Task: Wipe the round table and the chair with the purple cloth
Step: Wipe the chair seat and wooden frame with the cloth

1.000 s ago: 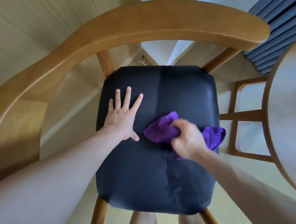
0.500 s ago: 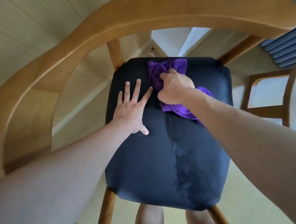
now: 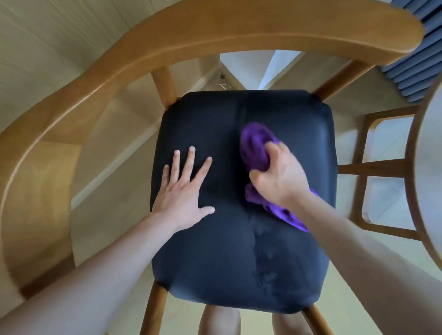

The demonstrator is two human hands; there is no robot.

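Purple cloth [image 3: 256,149] bunched on dark seat [image 3: 245,243] of chair [image 3: 206,36], right of centre, tail trailing under wrist. Right hand [image 3: 280,174] on top of it, grip curled round cloth, pressing it to seat. Left hand [image 3: 182,193] flat on seat's left half, fingers spread. Damp streak runs down seat middle. Round bench [image 3: 438,180] at right edge, second chair frame [image 3: 365,169] beneath it.

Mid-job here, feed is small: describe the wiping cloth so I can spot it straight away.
Start at the wooden chair with the curved backrest and find its dark padded seat. On the right half of the seat, the right hand grips the purple cloth, bunched up. It is the only bright purple thing; the left hand rests flat beside it, holding nothing.
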